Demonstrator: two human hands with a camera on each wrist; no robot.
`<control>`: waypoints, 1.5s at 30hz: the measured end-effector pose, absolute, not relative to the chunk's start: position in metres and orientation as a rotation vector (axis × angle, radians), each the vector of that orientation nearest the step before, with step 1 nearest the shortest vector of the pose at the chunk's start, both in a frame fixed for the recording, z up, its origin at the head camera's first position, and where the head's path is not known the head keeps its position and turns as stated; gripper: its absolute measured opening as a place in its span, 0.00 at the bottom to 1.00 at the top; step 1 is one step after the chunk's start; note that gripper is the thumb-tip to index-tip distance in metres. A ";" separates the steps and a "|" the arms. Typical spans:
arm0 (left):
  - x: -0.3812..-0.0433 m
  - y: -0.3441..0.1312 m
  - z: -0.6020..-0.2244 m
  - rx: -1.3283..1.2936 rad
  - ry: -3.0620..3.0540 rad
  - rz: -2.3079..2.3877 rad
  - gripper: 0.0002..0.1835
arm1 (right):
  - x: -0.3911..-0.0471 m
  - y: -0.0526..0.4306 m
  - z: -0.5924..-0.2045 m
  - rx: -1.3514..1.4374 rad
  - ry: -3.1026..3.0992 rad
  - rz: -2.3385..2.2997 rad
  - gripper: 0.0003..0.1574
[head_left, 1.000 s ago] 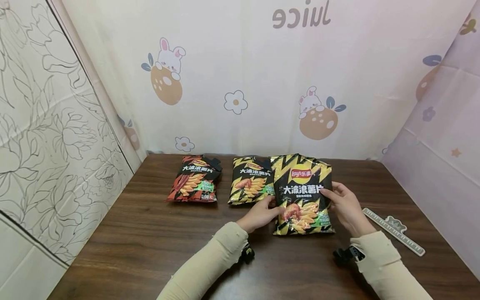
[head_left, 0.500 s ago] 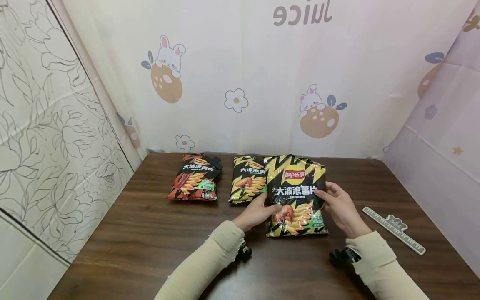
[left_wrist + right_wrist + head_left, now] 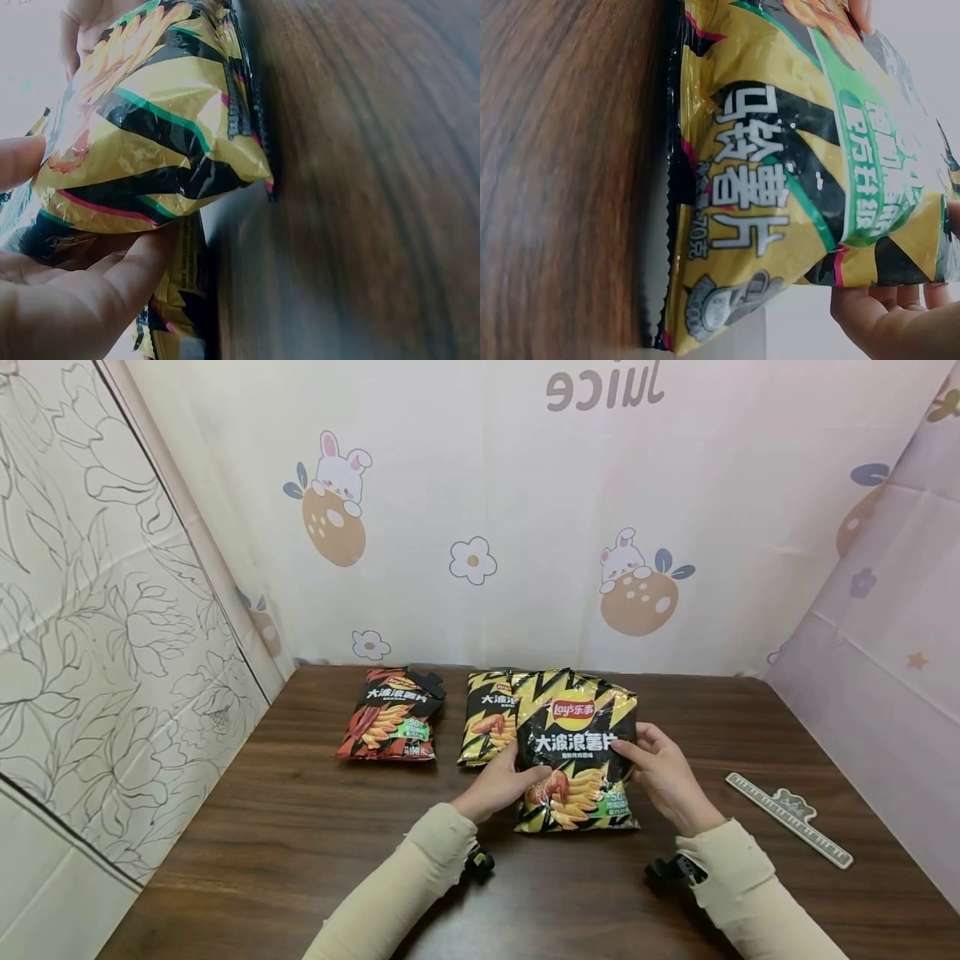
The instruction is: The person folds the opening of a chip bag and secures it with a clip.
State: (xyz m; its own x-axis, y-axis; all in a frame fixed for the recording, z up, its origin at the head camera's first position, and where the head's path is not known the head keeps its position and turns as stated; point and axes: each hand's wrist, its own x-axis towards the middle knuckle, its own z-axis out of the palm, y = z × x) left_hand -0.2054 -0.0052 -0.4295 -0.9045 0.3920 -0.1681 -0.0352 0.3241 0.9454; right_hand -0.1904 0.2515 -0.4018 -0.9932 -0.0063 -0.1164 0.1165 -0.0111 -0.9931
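Note:
In the head view, both hands hold a large yellow-and-black bag of potato chips (image 3: pixel 573 752) tilted up at the middle of the table. My left hand (image 3: pixel 497 785) grips its left edge, thumb on the front and fingers behind. On the opposite edge, my right hand (image 3: pixel 667 779) pinches the bag with the thumb on its front. The left wrist view has the bag's lower corner (image 3: pixel 165 142) close to the wood. Its bottom seam (image 3: pixel 676 247) runs beside the table in the right wrist view. A second yellow-and-black chip bag (image 3: pixel 483 731) is partly covered by the held one.
A red-and-black chip bag (image 3: pixel 386 718) lies at the back left, with a black clip (image 3: pixel 430 682) at its top corner. To the right lies a long pale sealing clip (image 3: pixel 791 818) with an animal shape. A printed curtain (image 3: pixel 480 485) hangs behind the brown table (image 3: pixel 285 860).
Both hands have carried the large chip bag left, so it now covers more of the second yellow-and-black bag. The red bag and the pale clip stay where they were.

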 end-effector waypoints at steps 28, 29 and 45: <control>-0.209 -0.033 -0.433 0.418 2.164 1.690 0.46 | -0.194 0.226 -0.407 0.081 2.110 -2.195 0.14; -0.209 -0.034 -0.432 0.412 2.159 1.691 0.45 | -0.194 0.225 -0.407 0.081 2.113 -2.191 0.14; -0.205 -0.052 -0.429 0.434 2.172 1.671 0.41 | -0.193 0.211 -0.403 0.094 2.199 -2.062 0.25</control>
